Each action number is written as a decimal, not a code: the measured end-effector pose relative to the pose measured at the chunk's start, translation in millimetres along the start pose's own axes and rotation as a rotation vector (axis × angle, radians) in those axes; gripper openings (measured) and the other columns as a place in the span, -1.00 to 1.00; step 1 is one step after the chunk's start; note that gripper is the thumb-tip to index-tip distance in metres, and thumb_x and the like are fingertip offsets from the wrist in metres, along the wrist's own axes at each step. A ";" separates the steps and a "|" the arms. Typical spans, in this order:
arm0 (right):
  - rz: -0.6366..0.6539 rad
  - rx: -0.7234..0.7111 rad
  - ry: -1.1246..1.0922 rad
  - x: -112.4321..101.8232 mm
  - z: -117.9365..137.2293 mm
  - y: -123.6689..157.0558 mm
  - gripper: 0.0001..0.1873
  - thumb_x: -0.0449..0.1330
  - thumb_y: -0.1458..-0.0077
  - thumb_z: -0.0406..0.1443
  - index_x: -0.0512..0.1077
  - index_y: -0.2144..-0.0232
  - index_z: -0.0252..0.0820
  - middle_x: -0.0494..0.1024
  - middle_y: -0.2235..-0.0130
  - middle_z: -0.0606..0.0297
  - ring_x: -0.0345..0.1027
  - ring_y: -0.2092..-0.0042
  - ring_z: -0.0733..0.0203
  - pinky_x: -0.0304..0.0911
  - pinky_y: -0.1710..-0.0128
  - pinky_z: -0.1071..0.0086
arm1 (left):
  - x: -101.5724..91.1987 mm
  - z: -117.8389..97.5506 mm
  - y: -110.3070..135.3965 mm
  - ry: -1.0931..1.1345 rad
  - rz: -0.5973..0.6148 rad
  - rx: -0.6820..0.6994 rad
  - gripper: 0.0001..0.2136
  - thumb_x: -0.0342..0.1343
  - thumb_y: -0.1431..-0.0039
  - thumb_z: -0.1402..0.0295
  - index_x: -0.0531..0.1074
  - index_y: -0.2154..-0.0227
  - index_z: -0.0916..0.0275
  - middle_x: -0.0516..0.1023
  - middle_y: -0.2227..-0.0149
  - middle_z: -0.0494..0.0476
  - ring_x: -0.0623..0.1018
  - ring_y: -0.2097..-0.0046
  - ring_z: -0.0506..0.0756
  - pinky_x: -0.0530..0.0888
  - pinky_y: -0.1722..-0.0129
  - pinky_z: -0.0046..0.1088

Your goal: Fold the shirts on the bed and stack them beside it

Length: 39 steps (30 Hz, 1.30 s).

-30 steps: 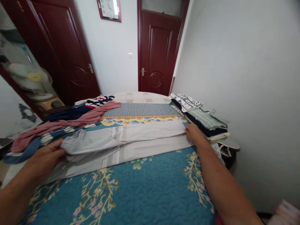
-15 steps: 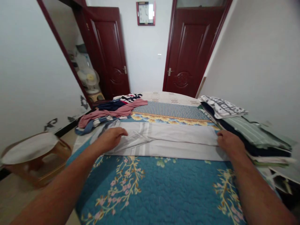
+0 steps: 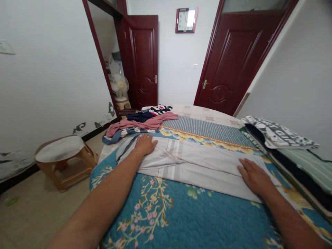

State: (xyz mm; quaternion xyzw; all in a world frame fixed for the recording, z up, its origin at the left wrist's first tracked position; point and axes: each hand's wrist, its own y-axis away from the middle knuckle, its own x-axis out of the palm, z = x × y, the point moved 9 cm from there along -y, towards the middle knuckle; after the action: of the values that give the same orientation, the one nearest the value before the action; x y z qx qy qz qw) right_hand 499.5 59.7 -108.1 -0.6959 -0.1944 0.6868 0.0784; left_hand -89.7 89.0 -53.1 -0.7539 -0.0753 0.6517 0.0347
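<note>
A long grey striped garment [image 3: 197,162] lies folded lengthwise across the blue flowered quilt [image 3: 181,221] on the bed. My left hand [image 3: 145,144] rests flat on its left end, fingers stretched out. My right hand [image 3: 255,176] lies flat on its right end, fingers spread, pressing the cloth down. Neither hand holds anything.
A heap of unfolded clothes [image 3: 140,122], pink, navy and striped, lies at the bed's far left. A stack of folded clothes [image 3: 282,145] sits along the right wall. A low wooden stool [image 3: 64,159] stands on the floor to the left. Two dark red doors [image 3: 228,65] and a fan [image 3: 119,84] are behind.
The view has swung left. Both hands went from gripping the garment's ends to lying flat on them, and the garment now lies smoother.
</note>
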 end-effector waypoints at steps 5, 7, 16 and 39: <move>0.025 0.003 0.029 -5.5 4.1 0.0 -0.31 -0.14 -0.44 -0.02 0.45 -0.29 -0.32 0.48 -0.31 -0.12 0.36 -0.34 -0.19 0.24 -0.37 -0.06 | -11.3 8.2 -2.0 -0.001 -0.055 0.016 -0.46 0.01 -0.40 0.18 0.41 -0.27 0.48 0.35 -0.37 0.67 0.26 -0.45 0.49 0.14 -0.42 0.09; 0.034 0.012 0.029 -13.4 9.4 -0.8 -0.33 -0.13 -0.45 -0.04 0.45 -0.29 -0.33 0.49 -0.30 -0.13 0.36 -0.34 -0.18 0.25 -0.37 -0.05 | -23.2 0.2 0.8 0.022 -0.148 0.074 -0.50 0.05 -0.34 0.29 0.44 -0.27 0.41 0.35 -0.38 0.58 0.24 -0.46 0.47 0.13 -0.44 0.09; -0.201 -0.065 -0.289 -72.4 107.0 -22.9 -0.43 -0.09 -0.48 -0.13 0.38 -0.33 -0.30 0.39 -0.37 -0.09 0.18 -0.44 -0.15 0.10 -0.45 -0.12 | -1.2 -80.8 22.6 0.286 0.022 0.493 -0.53 0.00 -0.41 0.20 0.48 -0.29 0.18 0.51 -0.31 0.34 0.43 -0.36 0.31 0.30 -0.40 -0.07; 0.248 0.087 -0.262 -22.7 147.4 -63.3 -0.30 -0.09 -0.49 0.08 0.17 -0.48 -0.10 0.08 -0.55 0.07 -0.10 -0.55 -0.14 -0.22 -0.49 -0.16 | 29.5 -69.3 8.3 -0.032 0.189 0.415 -0.10 0.04 -0.17 -0.27 0.26 -0.48 0.12 0.07 -0.56 0.30 0.08 -0.55 0.47 0.04 -0.45 0.23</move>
State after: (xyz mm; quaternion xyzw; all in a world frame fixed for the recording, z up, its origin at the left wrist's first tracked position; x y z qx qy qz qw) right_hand 344.2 85.5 -69.8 -0.6152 -0.0856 0.7837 -0.0028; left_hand -16.6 88.7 -72.9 -0.7240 0.1309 0.6654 0.1265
